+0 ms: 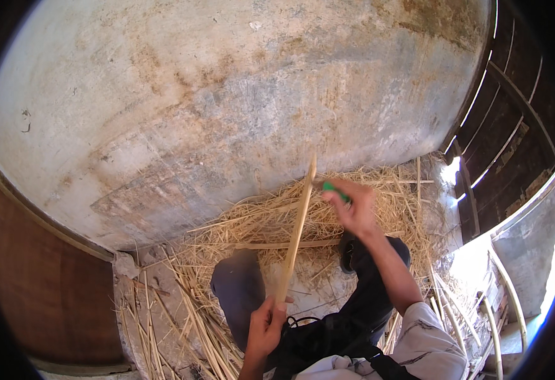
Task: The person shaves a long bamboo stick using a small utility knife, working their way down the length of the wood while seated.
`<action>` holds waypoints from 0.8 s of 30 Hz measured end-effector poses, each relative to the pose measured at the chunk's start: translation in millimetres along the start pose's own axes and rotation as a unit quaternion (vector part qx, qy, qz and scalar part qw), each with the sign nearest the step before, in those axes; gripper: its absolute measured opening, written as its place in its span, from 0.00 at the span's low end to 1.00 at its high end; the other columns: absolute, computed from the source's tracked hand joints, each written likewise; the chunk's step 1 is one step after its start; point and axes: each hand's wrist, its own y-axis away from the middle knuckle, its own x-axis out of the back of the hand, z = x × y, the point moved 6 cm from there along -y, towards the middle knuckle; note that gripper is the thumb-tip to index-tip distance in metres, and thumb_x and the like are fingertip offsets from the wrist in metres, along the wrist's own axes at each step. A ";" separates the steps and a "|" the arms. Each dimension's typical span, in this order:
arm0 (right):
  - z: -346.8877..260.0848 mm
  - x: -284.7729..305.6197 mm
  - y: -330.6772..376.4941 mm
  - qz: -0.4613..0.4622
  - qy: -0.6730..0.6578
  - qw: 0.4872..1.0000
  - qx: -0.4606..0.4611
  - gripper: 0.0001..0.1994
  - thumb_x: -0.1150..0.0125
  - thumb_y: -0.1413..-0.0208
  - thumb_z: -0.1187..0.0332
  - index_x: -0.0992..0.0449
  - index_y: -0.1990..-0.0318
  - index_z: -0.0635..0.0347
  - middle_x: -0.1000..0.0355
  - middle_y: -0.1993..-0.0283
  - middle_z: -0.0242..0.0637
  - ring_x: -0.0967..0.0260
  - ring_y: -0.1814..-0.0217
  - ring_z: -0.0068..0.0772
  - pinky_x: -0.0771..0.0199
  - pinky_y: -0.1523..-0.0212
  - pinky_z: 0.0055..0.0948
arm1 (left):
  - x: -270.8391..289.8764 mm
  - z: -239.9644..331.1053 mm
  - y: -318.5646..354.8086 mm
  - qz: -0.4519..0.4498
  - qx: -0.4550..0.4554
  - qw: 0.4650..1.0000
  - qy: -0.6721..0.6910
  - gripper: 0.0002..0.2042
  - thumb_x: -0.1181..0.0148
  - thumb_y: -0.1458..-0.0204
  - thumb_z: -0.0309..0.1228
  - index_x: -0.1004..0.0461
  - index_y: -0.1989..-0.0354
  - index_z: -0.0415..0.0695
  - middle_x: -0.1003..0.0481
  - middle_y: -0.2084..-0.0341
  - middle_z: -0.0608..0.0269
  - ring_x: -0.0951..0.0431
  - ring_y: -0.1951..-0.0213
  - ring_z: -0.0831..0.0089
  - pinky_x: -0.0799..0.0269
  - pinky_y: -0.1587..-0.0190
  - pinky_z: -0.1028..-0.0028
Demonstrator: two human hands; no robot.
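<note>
A long, pale bamboo strip [297, 231] slants up and away from my lap, its far end narrowing to a point. My left hand [268, 324] is closed round the strip's near end, close to my body. In my right hand [356, 206] is a knife with a green handle [336, 191]. Its short blade meets the strip's right side near the far end; most of the blade is hard to make out. Both of my knees, in dark trousers, are bent on either side of the strip.
A heap of straw-like shavings [271, 215] lies against the stained wall [227, 114]. Thin strips [192, 310] are piled by my left leg, and more poles [496, 335] lean at the right. A brown wooden panel [43, 272] stands left, dark slatted boards [505, 114] right.
</note>
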 end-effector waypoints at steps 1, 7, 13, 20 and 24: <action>14.8 6.5 -10.0 0.007 0.024 0.997 -0.075 0.16 0.31 0.34 0.55 0.12 0.51 0.57 0.14 0.62 0.34 0.23 0.71 0.25 0.24 0.69 0.31 | 0.6 -2.6 5.5 -0.007 0.010 1.000 -0.004 0.14 0.47 0.26 0.35 0.21 0.45 0.38 0.38 0.79 0.79 0.42 0.75 0.88 0.48 0.73 0.79; 64.8 44.7 -16.8 0.080 -0.055 0.976 -0.195 0.19 0.44 0.25 0.54 0.15 0.52 0.60 0.19 0.68 0.33 0.33 0.70 0.18 0.37 0.68 0.24 | 11.5 -8.0 17.9 -0.037 0.040 0.997 0.049 0.16 0.50 0.24 0.36 0.22 0.40 0.39 0.39 0.79 0.79 0.42 0.77 0.88 0.49 0.74 0.81; -1.5 -9.3 17.7 -0.035 -0.129 0.990 -0.049 0.15 0.37 0.30 0.54 0.17 0.53 0.58 0.20 0.67 0.35 0.26 0.68 0.25 0.26 0.63 0.29 | 10.8 8.1 -10.7 -0.014 0.005 0.998 0.060 0.16 0.52 0.24 0.36 0.23 0.42 0.40 0.40 0.79 0.79 0.45 0.78 0.88 0.50 0.75 0.80; -61.4 -31.0 48.2 -0.139 -0.081 0.964 0.210 0.17 0.22 0.45 0.54 0.14 0.57 0.54 0.22 0.70 0.33 0.24 0.75 0.39 0.25 0.72 0.35 | -5.3 11.5 -25.3 -0.077 0.006 0.993 0.086 0.21 0.57 0.24 0.52 0.33 0.59 0.45 0.41 0.80 0.76 0.45 0.83 0.87 0.50 0.82 0.81; -69.4 -32.8 51.3 -0.128 -0.047 0.969 0.208 0.18 0.19 0.50 0.54 0.14 0.57 0.55 0.24 0.73 0.32 0.25 0.77 0.37 0.27 0.75 0.34 | -5.8 7.7 -28.0 -0.065 0.025 0.996 0.055 0.24 0.60 0.25 0.56 0.34 0.60 0.46 0.42 0.80 0.76 0.45 0.82 0.86 0.50 0.81 0.79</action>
